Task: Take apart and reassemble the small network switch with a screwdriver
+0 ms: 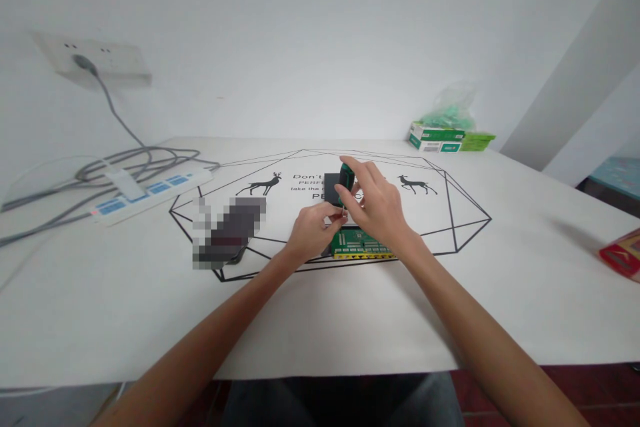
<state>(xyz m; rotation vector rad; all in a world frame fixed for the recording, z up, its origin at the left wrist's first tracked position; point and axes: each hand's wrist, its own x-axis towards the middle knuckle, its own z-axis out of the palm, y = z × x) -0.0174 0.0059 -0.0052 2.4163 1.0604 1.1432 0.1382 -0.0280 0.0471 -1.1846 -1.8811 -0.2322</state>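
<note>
Forearms (480,320) reach across the white bench (350,327), a green circuit board (356,241) lying between them, the right hand (379,203) with its grip around an upright screwdriver (345,178), the left hand's (311,230) hold near the shaft (344,211) impossible to tell.

Smooth plastic, a little metal, and a matt white worktop (150,320).

The screwdriver handle (345,177) looks like hard plastic, and the thin shaft (343,211) below it looks like bare metal with a slight shine. The circuit board (355,239) has a smooth, lacquered green face, and the yellow strip (363,255) along its edge seems to be of plastic. The power strip (157,195) is of smooth white plastic; the cable (114,109) has a dull grey sheath. The boxes (437,136) are of printed cardboard, and the bag (454,99) is thin, crinkled, transparent plastic. The wall (300,47) is smooth and matt; the trousers (435,403) are of dull cloth.
</note>
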